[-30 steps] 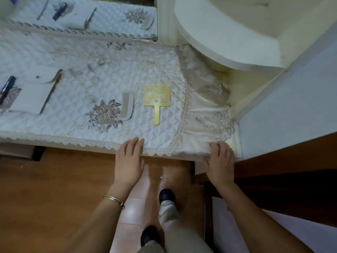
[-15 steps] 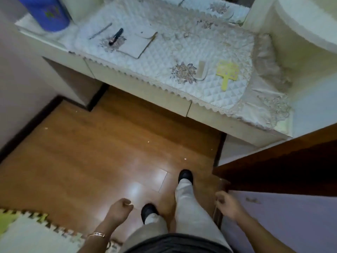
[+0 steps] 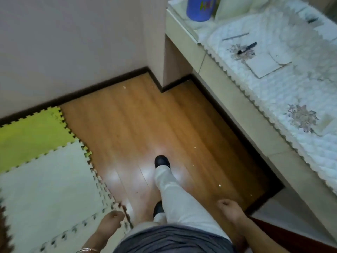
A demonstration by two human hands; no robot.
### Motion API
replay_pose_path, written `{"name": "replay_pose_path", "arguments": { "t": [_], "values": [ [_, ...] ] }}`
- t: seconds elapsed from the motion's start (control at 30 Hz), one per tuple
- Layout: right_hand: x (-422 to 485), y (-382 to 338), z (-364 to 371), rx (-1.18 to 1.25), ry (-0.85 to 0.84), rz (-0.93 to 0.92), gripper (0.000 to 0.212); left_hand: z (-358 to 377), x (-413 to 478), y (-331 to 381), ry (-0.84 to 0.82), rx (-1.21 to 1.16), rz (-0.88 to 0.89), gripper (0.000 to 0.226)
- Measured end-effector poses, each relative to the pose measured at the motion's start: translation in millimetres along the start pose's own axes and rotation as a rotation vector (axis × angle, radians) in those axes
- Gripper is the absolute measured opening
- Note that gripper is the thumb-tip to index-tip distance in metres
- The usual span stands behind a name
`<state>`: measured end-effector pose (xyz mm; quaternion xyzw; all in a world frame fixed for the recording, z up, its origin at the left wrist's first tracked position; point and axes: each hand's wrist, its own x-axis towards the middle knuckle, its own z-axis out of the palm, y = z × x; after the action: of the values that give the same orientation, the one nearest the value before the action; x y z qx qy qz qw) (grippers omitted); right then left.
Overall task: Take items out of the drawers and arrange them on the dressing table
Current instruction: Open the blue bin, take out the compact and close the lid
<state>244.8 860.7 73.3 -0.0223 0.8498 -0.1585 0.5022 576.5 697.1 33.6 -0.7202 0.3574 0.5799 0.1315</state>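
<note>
The dressing table [image 3: 237,99] runs along the right, under a white quilted cover [image 3: 284,92]. On the cover lie a black pen-like item [image 3: 248,48], a thin grey stick [image 3: 235,36], a white booklet [image 3: 264,65] and a pale comb [image 3: 327,122] beside an embroidered flower. The drawer fronts below the lace edge look closed. My left hand [image 3: 109,223] hangs low by my hip, fingers curled, holding nothing. My right hand [image 3: 230,209] hangs at my other side, loosely bent and empty. Both hands are well away from the table.
A blue tub [image 3: 200,8] stands at the table's far end. Green [image 3: 31,132] and white [image 3: 47,189] foam mats cover the floor at left, with wooden floor [image 3: 145,115] between them and the table. My legs and dark shoes are in the middle. A dark brown panel [image 3: 291,236] sits bottom right.
My hands left the table's front edge and dropped to my sides. I stepped back and turned left, so the table slid to the right and the yellow hand mirror went out of view.
</note>
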Motion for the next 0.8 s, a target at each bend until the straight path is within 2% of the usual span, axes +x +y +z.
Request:
{"name": "replay_pose_path", "arguments": {
  "t": [0.13,0.27,0.4,0.5,0.7,0.8],
  "values": [
    [30.8,-91.1,8.5,0.032,-0.075,-0.108,0.014,-22.2,15.1,48.2,0.031,-0.124,-0.034,0.020],
    [67.1,-178.0,9.9,-0.080,-0.178,-0.141,0.018,-50.4,24.3,115.5,0.094,-0.215,-0.008,0.018],
    [80.8,-272.9,-0.9,-0.040,-0.145,-0.193,0.012,-79.5,30.4,188.8,0.130,-0.282,0.072,0.012],
    [95.8,-336.0,-10.2,-0.054,-0.133,-0.266,0.018,-102.6,34.9,237.6,0.159,-0.330,0.146,0.014],
    [132.7,-407.6,2.3,-0.090,-0.105,-0.243,0.033,-165.6,83.4,309.3,0.147,-0.288,0.143,0.009],
    [139.7,-427.2,22.2,-0.025,-0.094,-0.098,0.025,-200.4,121.0,348.3,0.079,-0.209,0.102,0.011]
  ]
}}
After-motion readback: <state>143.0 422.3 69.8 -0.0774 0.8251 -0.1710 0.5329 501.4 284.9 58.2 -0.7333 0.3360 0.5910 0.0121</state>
